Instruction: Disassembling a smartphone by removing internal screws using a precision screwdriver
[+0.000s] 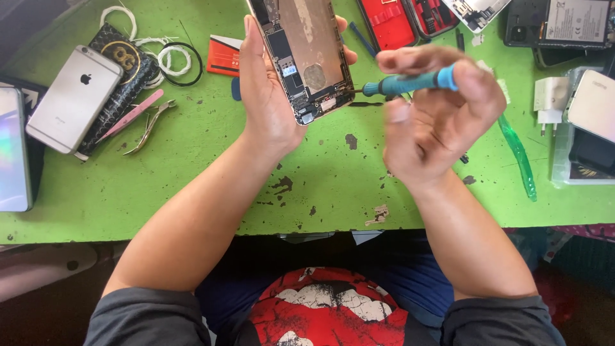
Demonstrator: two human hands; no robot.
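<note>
Opened phone chassis (306,57), circuit boards showing, sits upright in the left hand (272,96), grip wrapped around its edges above the green tabletop (192,186). At its 3 o'clock, the right hand (442,122) pinches a teal screwdriver (410,82), tip touching the chassis's lower edge.

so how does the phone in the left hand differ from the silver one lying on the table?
The opened phone is held up in the left hand, its insides exposed: boards and bare metal shell. The silver phone lies flat on the green table, closed, back up, untouched. The screwdriver in the right hand has its tip at the opened phone's edge; no tool is at the silver phone. Both are slim, rounded-corner handsets.
</note>
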